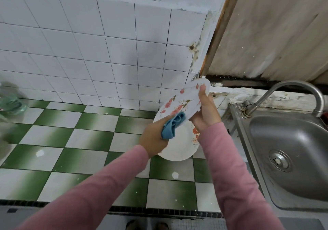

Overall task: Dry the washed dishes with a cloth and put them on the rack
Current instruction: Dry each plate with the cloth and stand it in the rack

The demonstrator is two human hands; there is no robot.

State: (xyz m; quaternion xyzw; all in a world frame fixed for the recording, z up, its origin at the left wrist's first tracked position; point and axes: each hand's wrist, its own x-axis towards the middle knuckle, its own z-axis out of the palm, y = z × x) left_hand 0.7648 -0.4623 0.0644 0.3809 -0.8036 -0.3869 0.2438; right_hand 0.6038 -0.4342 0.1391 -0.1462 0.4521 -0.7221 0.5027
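Two floral plates, with drying under way. The upper plate (182, 100) is held tilted above the green-and-white tiled surface (71, 141), patterned face toward the person, presumably so that it can be wiped and any water can run off. The right hand (206, 112) grips this plate at its right edge, thumb on the face and the other fingers hidden behind it, which leaves most of the face free for the cloth. The left hand (154, 139) has its fingers curled tight round a bunched blue cloth (173, 126), whose free end touches the lower part of the patterned face. The lower plate (179, 148) lies flat on the surface directly below, just left of the sink (292, 149). Whether it awaits drying or is already dry cannot be told, and both hands and the cloth partly cover it. Judged stage: wiping of the upper plate in progress, placing not yet begun. No rack is in view, so the destination cannot be located. A blurred green object (10, 103) at the left edge is cut off and cannot be identified. The tap (301, 87) arches over the sink, whose right side lies outside the frame
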